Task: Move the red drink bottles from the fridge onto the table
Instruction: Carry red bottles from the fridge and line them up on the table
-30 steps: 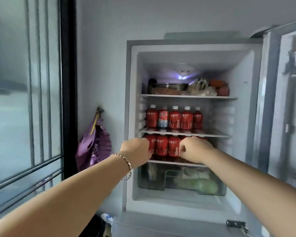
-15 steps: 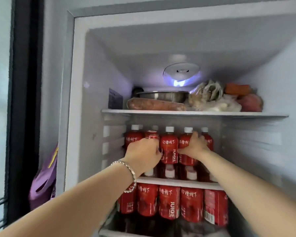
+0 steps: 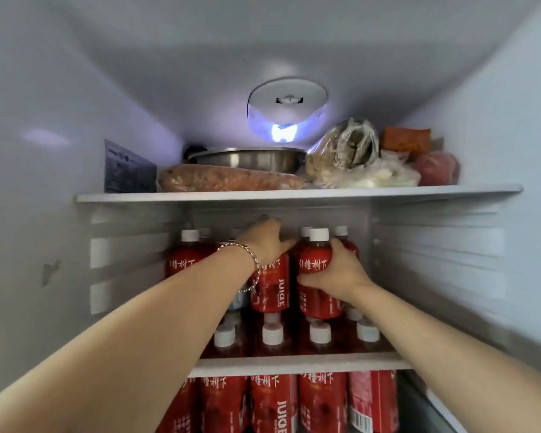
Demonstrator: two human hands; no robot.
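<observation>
The fridge [image 3: 60, 151] fills the view, with red drink bottles [image 3: 181, 260] packed on its middle shelf [image 3: 294, 364] toward 6 o'clock and more below. The right hand [image 3: 338, 276] wraps round a front bottle [image 3: 314, 264] below the cap. At its 9 o'clock the left hand [image 3: 267, 242] curls over the top of the neighbouring bottle [image 3: 270, 289], with a bracelet [image 3: 250, 254] at the wrist

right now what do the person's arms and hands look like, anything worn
No sleeves or gloves are in view. The left hand has a thin silver chain bracelet at its wrist. The right hand has nothing on its wrist, and no rings show.
</observation>
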